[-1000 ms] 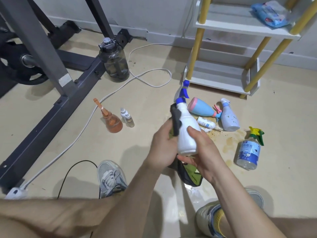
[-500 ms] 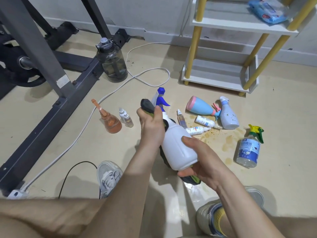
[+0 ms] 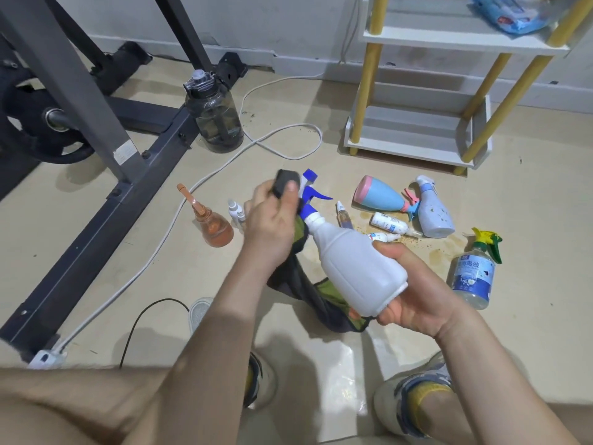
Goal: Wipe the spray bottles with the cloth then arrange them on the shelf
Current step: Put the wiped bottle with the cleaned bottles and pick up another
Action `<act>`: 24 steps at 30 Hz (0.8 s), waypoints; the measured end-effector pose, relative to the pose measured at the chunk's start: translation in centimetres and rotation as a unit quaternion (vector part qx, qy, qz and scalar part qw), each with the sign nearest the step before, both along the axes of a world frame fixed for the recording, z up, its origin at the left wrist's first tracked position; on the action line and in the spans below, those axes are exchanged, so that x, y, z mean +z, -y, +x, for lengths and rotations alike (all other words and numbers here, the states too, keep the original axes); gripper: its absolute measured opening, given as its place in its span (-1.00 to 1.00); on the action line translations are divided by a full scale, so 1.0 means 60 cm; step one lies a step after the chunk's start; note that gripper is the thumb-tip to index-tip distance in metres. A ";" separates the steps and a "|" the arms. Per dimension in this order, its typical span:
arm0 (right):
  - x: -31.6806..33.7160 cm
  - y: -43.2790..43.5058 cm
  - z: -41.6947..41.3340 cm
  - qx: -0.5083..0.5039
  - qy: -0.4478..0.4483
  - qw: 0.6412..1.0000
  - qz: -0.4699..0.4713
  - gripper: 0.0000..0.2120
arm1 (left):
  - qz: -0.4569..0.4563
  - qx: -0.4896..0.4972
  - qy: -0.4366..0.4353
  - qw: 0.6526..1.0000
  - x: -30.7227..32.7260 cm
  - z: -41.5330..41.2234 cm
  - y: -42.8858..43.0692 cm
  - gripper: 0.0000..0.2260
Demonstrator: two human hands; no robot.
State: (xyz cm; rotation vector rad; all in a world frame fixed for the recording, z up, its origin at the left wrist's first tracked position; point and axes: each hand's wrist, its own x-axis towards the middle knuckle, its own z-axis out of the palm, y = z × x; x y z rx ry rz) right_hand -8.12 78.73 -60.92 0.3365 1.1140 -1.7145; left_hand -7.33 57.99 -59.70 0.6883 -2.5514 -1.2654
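1 white spray bottle point(image 3: 356, 264) gripped by right hand point(image 3: 417, 290), left hand point(image 3: 269, 226) clutching dark cloth point(image 3: 298, 284) at nozzle

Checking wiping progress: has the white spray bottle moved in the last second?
Yes. The white spray bottle tipped from upright, its nozzle swinging left, away from the pink-and-blue bottle.

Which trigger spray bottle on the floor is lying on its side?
The blue bottle with the pink base, in front of the shelf. The pale grey one beside it and the green-triggered one stand upright.
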 end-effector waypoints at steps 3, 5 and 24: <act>0.007 0.009 0.010 0.053 -0.020 0.998 0.018 -0.60 | -0.033 -0.031 0.038 0.998 -0.007 -0.013 -0.006 -0.54; 0.001 0.006 0.012 0.085 -0.036 0.995 0.044 -0.53 | -0.011 -0.011 0.078 0.997 -0.010 -0.017 0.003 -0.56; 0.060 0.011 -0.024 0.237 -0.477 0.747 0.398 -0.51 | -0.158 -0.129 0.143 0.969 -0.001 -0.029 0.058 -0.59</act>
